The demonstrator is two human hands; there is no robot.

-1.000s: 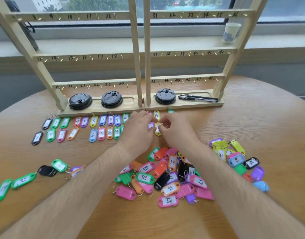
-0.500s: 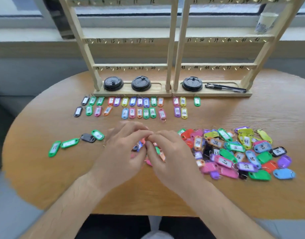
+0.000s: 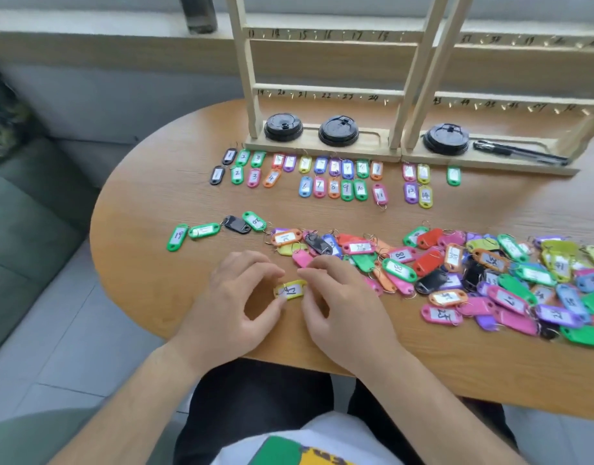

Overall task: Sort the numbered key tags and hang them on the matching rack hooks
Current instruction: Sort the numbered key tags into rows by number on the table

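Both your left hand (image 3: pixel 232 300) and right hand (image 3: pixel 346 310) pinch the yellow tag (image 3: pixel 290 290) in curled fingers (image 3: pixel 258 268) by the worktop's (image 3: pixel 148 280) near edge, so turn its label upright, read the number surely, and lay it in sequence after the sorted rows (image 3: pixel 347 189) near the rack (image 3: pixel 322 88).

A single head-worn wide-angle view looks forward and down, close over the table (image 3: pixel 138 203) toward the rack (image 3: pixel 322 89).
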